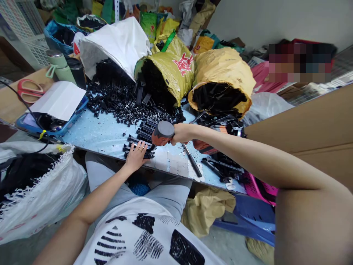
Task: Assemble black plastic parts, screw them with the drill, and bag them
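My right hand (182, 133) is wrapped around the grip of a red and black cordless drill (163, 133). The drill's nose points down toward a row of long black plastic parts (146, 129) laid side by side on the blue table (95, 134). My left hand (137, 156) lies over the near end of that row, fingers stretched out and pressing on the black parts. Where the drill's tip meets a part is hard to make out. A hammer-like tool with a dark handle (193, 162) rests on the table below my right hand.
Behind the row lies a heap of screws and small black pieces (124, 106). A white sack (118, 44), a green-yellow sack (176, 70) and an orange-yellow sack (224, 70) spill black parts. A blue tray (64, 127) stands left; cardboard (309, 136) rises at right.
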